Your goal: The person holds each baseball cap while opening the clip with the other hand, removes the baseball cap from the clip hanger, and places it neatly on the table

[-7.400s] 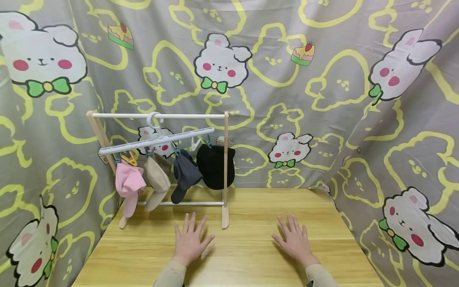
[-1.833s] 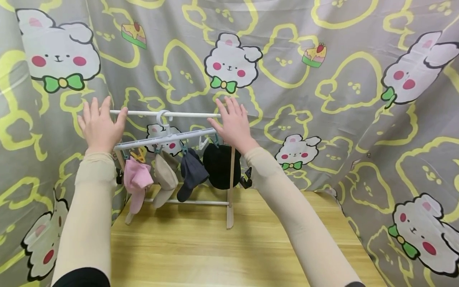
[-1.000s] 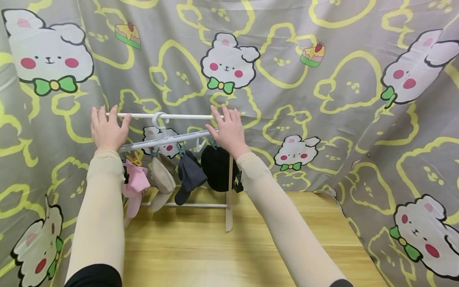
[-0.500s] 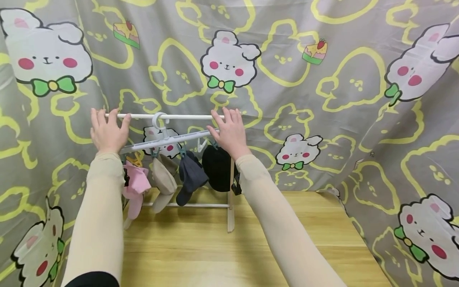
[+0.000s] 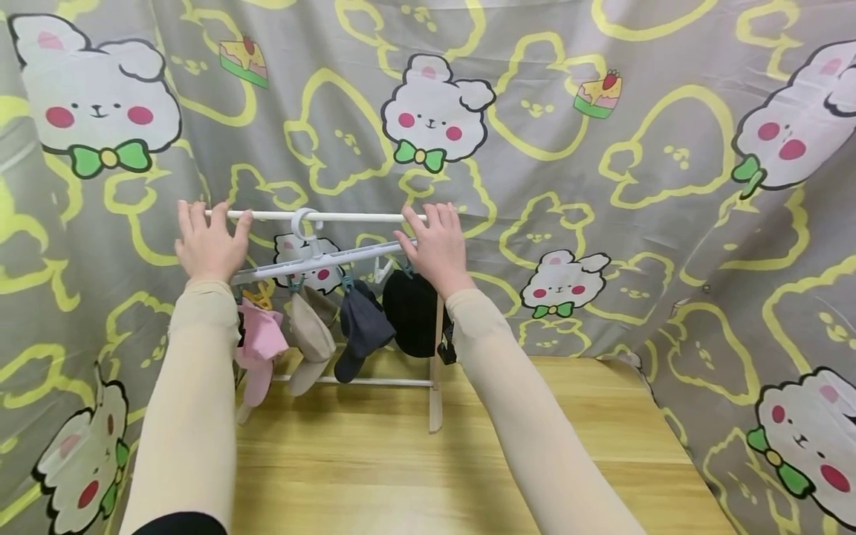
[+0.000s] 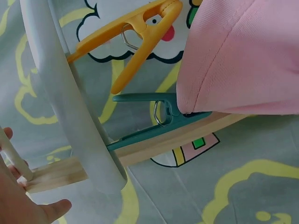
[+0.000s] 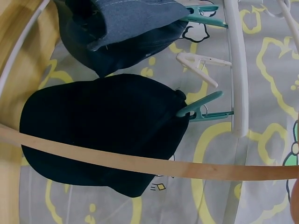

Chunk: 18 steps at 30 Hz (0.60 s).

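My left hand [image 5: 212, 249] holds the upper left corner of a small wood-and-white clothes rack [image 5: 361, 218], fingers over the top bar. At the upper right corner my right hand [image 5: 438, 249] grips it likewise; only its edge shows in the right wrist view. A pale clip hanger [image 5: 321, 260] hangs tilted from the bar, lower on the left. Clipped under it are a pink cap [image 5: 261, 334], a beige cap [image 5: 310, 334], a dark blue cap [image 5: 363, 319] and a black cap [image 7: 103, 126]. The left hand's thumb [image 6: 58, 209] stays off the bar.
A yellow clip [image 6: 135, 25] and a white clip [image 7: 205, 63] hang without caps. The rack stands on a wooden table [image 5: 535, 423], its right foot [image 5: 436, 412] visible. Patterned grey cloth [image 5: 535, 74] encloses the back and sides.
Both hands rose from flat on the table to the rack's top corners, then settled down over its bar. Over the last half second only a slight shift of the view shows.
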Each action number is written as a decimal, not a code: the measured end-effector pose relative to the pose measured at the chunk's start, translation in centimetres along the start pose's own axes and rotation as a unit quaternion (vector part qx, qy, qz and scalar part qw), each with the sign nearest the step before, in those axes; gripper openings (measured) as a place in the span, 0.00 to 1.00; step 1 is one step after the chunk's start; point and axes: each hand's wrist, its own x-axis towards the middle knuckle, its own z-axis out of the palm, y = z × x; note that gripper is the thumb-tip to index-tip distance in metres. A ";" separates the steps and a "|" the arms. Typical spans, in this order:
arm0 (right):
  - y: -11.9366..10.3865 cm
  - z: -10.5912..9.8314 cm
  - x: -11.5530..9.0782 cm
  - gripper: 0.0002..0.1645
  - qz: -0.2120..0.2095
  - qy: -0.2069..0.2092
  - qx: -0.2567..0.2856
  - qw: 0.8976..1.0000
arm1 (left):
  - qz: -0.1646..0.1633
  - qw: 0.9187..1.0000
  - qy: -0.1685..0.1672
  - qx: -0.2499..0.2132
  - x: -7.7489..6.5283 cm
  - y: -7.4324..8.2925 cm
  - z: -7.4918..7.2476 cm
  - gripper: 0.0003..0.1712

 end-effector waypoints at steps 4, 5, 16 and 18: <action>0.1 0.0 -0.1 0.27 0.000 0.003 0.003 1.000 | 0.000 1.000 0.004 -0.004 0.0 0.2 0.1 0.46; 0.1 0.0 -0.1 0.27 -0.001 0.004 0.003 1.000 | 0.000 1.000 0.005 -0.005 -0.1 0.2 0.1 0.46; 0.4 -0.3 -0.3 0.24 -0.007 0.019 0.011 1.000 | -0.002 1.000 0.008 -0.011 -0.3 0.3 0.1 0.45; 0.5 -0.3 -0.3 0.23 -0.005 0.019 0.013 1.000 | -0.002 1.000 0.008 -0.013 -0.3 0.4 0.1 0.45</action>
